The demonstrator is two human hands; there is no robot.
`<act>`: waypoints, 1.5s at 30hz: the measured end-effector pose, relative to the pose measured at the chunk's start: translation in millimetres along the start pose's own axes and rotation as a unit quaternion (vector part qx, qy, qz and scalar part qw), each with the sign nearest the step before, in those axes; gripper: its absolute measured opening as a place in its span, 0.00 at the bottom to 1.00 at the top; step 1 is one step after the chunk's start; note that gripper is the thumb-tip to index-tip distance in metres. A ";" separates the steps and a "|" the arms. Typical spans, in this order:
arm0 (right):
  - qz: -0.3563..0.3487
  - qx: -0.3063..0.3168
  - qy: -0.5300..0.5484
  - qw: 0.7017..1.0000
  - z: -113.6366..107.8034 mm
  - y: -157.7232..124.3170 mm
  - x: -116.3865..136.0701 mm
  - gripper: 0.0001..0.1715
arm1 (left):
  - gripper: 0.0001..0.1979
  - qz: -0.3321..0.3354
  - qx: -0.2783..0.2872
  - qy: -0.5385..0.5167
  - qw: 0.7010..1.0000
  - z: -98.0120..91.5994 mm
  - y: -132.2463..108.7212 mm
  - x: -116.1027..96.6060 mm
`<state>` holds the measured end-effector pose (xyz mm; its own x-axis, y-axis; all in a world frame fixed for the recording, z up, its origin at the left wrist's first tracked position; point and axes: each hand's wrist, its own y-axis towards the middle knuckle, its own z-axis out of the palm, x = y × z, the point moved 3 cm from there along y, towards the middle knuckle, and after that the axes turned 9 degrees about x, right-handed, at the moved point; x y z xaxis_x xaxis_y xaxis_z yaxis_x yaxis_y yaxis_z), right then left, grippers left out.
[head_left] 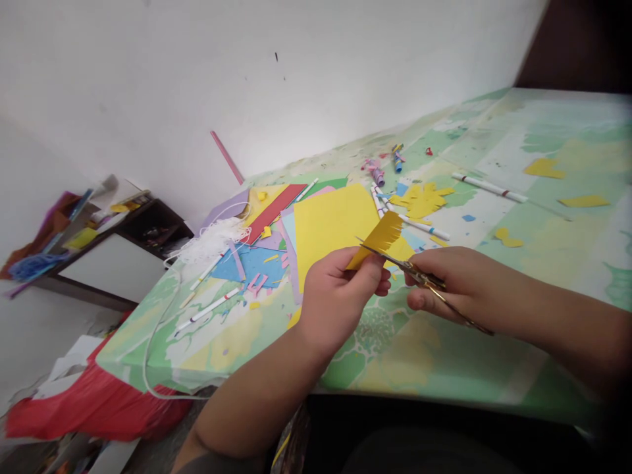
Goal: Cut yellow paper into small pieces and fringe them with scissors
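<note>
My left hand (340,289) pinches a strip of yellow paper (379,236) between thumb and fingers. Fringe-like cuts run along the strip's right edge. In my right hand (459,283) is a pair of scissors (419,275) with gold-coloured handles. Its blades lie across the strip close to my left thumb. Behind my hands a large yellow sheet (328,230) rests on other coloured sheets. A yellow paper piece with a cut, fringed edge (422,199) lies beyond the strip.
The patterned tablecloth (395,349) holds white markers (488,187), small paper rolls (376,172), a red strip (276,214), blue paper (251,263), tangled white string (212,240) and scraps. A white wall stands behind. To the left are a cabinet (118,263) and a red bag (99,401).
</note>
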<state>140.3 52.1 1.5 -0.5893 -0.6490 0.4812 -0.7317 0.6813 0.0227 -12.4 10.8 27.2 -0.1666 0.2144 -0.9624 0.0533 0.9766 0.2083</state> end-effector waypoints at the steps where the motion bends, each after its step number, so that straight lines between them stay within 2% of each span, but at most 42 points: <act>1: 0.001 -0.004 -0.002 1.000 0.1 0.1 -0.1 0.31 | 0.10 -0.002 0.000 -0.004 1.000 0.2 0.2 0.6; 11: 0.022 0.006 -0.014 1.000 -2.7 0.4 1.7 0.30 | 0.08 -0.040 0.028 -0.125 0.991 1.0 3.4 8.2; 17: 0.021 -0.022 -0.034 0.999 -5.6 2.0 2.1 0.30 | 0.07 -0.045 0.038 -0.125 0.990 0.6 4.1 7.0; 22: 0.035 -0.002 -0.040 0.999 -6.2 3.2 2.1 0.30 | 0.08 -0.060 0.035 -0.123 0.990 0.3 4.1 6.7; 29: 0.054 0.000 -0.055 0.997 -9.0 2.6 0.9 0.30 | 0.07 -0.066 0.076 -0.137 0.985 -1.3 6.3 7.1; 36: 0.051 -0.007 -0.021 0.998 -9.6 -1.1 -0.9 0.26 | 0.09 -0.052 0.036 -0.137 0.989 -3.2 7.4 3.6; 45: 0.063 0.008 -0.025 0.998 -6.8 0.3 -2.4 0.27 | 0.08 -0.055 0.034 -0.143 0.988 -0.9 6.5 5.6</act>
<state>143.8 56.1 6.3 -0.6926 -0.5755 0.4348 -0.6564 0.7528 -0.0492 -13.8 18.4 23.3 0.1085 0.0840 -0.9905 0.1176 0.9883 0.0967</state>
